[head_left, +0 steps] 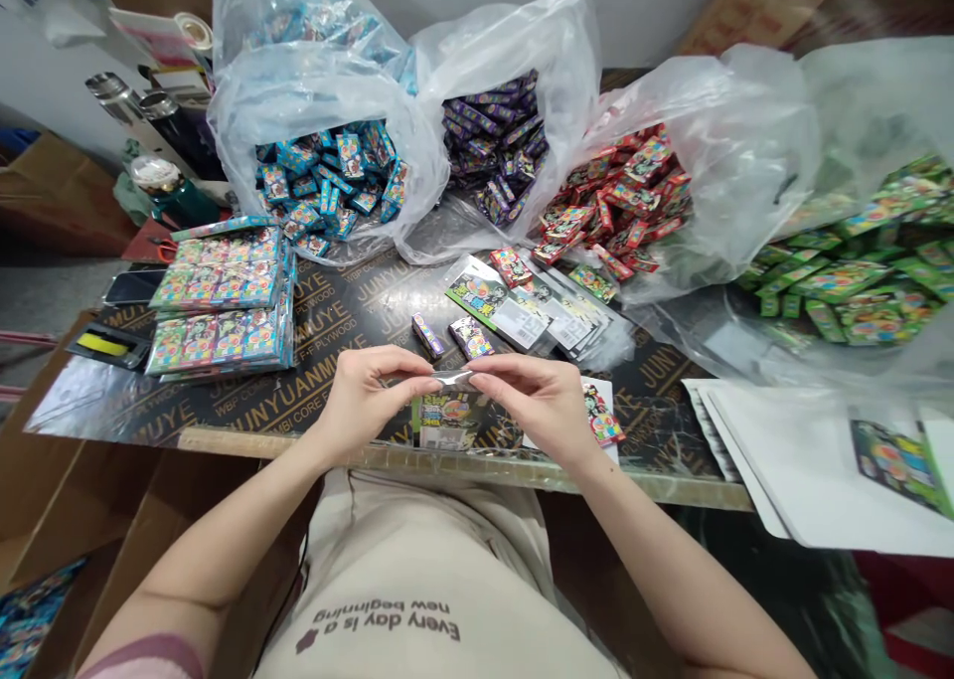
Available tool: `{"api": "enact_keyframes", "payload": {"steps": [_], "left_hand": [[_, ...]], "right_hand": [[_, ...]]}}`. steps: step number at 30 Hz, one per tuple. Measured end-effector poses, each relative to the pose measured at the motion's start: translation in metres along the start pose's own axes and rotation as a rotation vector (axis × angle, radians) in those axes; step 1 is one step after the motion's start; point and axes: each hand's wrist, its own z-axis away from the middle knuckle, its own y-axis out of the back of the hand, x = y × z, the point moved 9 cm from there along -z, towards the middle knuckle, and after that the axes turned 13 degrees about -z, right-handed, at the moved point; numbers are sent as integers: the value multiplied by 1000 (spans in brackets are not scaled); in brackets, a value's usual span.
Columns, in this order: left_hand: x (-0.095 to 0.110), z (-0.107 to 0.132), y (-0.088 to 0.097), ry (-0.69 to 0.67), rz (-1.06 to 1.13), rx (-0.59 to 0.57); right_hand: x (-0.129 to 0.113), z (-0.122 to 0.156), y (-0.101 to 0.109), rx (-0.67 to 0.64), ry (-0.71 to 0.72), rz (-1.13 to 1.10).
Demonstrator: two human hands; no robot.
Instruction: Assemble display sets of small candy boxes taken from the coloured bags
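Both of my hands pinch the top edge of one clear plastic packet [445, 416] that hangs just above the table's near edge, with a colourful printed card inside it. My left hand [367, 393] grips its left corner with thumb and fingers closed. My right hand [538, 397] grips the right corner the same way. Two small purple boxes [451, 336] lie on the dark plywood table [350, 311] just beyond my fingers. A red box on a white card [602, 419] rests by my right wrist.
Four open plastic bags hold small boxes: blue [328, 182], purple [496, 147], red [618, 197], green [850, 261]. Stacked finished packets [220, 301] sit at the left, loose empty packets [537, 306] in the middle, white sheets [812, 480] at the right. Flasks [141, 107] stand back left.
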Motion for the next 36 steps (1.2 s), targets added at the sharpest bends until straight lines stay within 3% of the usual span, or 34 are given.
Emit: {"api": "enact_keyframes", "payload": {"steps": [4, 7, 10, 13, 16, 19, 21, 23, 26, 28, 30, 32, 36], "left_hand": [[4, -4, -3, -50, -40, -50], [16, -4, -4, -166, -127, -41], [32, 6, -5, -365, -209, -14], [38, 21, -6, -505, -276, 40], [27, 22, -7, -455, -251, 65], [8, 13, -4, -310, -167, 92], [-8, 6, 7, -197, -107, 154], [-36, 8, 31, -39, -44, 295], [-91, 42, 73, 256, -17, 570], [-120, 71, 88, 385, -149, 603], [-133, 89, 88, 394, -402, 508], [-133, 98, 79, 320, -603, 451], [-113, 78, 29, -7, -675, 300]], "right_hand": [[6, -1, -3, -23, -89, -101], [7, 1, 0, -20, -85, -116], [7, 5, 7, -24, -2, -41], [5, 15, 9, -96, 170, 66], [10, 22, 9, -102, 267, 125], [16, 12, 5, -57, 241, 153], [21, -8, -7, -90, 181, 90], [25, -37, -24, -142, 145, -24], [29, -93, -55, -171, 211, -41], [37, -133, -81, -189, 279, 104], [53, -173, -113, -236, 315, 284], [72, -213, -144, -278, 311, 455], [102, -281, -194, -266, 253, 717]]}}
